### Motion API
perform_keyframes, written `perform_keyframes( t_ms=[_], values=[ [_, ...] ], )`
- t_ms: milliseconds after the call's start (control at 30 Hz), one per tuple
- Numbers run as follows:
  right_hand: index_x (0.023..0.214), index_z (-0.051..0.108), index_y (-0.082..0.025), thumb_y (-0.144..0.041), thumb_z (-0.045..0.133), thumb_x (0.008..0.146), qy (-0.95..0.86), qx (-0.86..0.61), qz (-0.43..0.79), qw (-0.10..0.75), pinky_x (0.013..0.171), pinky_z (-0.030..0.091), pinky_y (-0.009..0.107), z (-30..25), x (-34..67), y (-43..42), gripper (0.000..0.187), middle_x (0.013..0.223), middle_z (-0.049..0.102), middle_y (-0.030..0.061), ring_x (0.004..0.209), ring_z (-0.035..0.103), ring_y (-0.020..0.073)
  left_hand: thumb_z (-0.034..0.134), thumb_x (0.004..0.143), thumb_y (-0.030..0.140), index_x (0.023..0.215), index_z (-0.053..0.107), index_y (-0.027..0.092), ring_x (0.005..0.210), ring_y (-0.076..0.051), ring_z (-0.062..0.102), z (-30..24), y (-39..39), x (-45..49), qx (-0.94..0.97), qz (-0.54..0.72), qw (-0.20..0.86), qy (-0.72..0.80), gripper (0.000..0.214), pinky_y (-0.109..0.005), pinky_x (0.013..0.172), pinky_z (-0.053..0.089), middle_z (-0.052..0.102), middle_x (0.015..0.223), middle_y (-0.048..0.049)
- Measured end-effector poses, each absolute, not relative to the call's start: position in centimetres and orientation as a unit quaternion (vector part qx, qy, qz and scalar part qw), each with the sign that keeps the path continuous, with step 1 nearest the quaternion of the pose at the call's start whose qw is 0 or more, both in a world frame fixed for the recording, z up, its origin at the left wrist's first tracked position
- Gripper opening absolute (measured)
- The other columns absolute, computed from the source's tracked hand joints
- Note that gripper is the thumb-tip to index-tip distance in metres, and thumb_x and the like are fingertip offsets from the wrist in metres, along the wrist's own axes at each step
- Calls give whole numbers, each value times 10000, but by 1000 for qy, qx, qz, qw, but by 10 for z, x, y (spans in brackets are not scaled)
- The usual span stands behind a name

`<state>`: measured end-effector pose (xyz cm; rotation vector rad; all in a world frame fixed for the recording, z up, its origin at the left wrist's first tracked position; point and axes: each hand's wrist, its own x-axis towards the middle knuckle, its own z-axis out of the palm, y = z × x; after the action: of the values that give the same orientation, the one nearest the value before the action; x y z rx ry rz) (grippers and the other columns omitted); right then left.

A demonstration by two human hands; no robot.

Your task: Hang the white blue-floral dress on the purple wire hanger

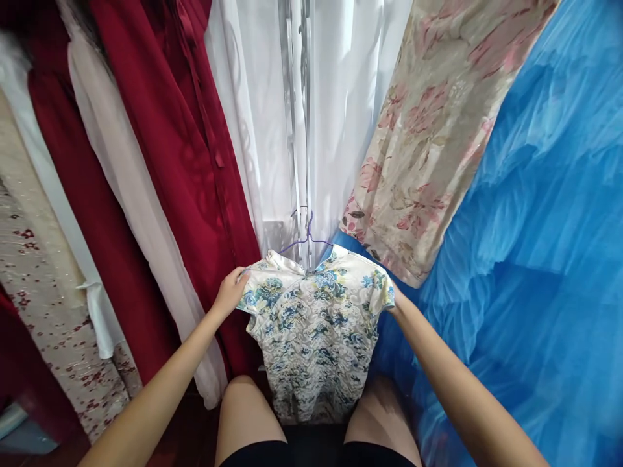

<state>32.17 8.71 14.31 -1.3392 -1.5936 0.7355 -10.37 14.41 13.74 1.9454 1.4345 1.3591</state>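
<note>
A short-sleeved floral top (316,331), white with blue, green and yellow flowers and a crinkled body, is spread out above my lap. Inside its neck is a purple hanger (310,235), whose hook points away from me. My left hand (231,292) is closed on the left sleeve, thumb on top. At the opposite sleeve is my right hand (396,302), mostly covered by the cloth; that shoulder is held up level with the other, but the fingers are hidden. The top's lower end hangs down between my thighs.
Long garments hang close around me: a dark red dress (150,97) and a pale pink one (121,149) at left, white cloth (350,84) with ribbons ahead, a beige floral garment (418,162) and a ruffled blue tulle dress (545,285) at right.
</note>
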Motion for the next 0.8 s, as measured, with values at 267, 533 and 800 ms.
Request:
perform_keyframes(
  t_ms=[267,533,800],
  values=[
    [1092,695,-152,-434,675,853,-459,-422,521,583,826,611,391,190,324,78,371,947,790,110,870,760,274,505,915,554,1261,592,134,1092,-264,653,172,125,-80,563,638,230,472,552,-335,903,526,678,1238,-140],
    [1102,695,-194,-557,621,875,-417,-434,433,672,775,612,418,202,309,28,434,947,772,99,893,737,306,702,729,242,1564,306,211,1487,-373,314,236,142,-56,794,427,-10,431,924,-548,1219,270,346,1608,-152],
    [1271,717,-281,-785,637,776,-707,-361,401,458,1011,499,454,170,265,-113,711,1255,692,100,1189,617,374,586,907,290,1246,567,181,1143,-302,559,155,134,-7,767,473,40,432,357,-463,1051,462,590,1186,-133]
  ],
)
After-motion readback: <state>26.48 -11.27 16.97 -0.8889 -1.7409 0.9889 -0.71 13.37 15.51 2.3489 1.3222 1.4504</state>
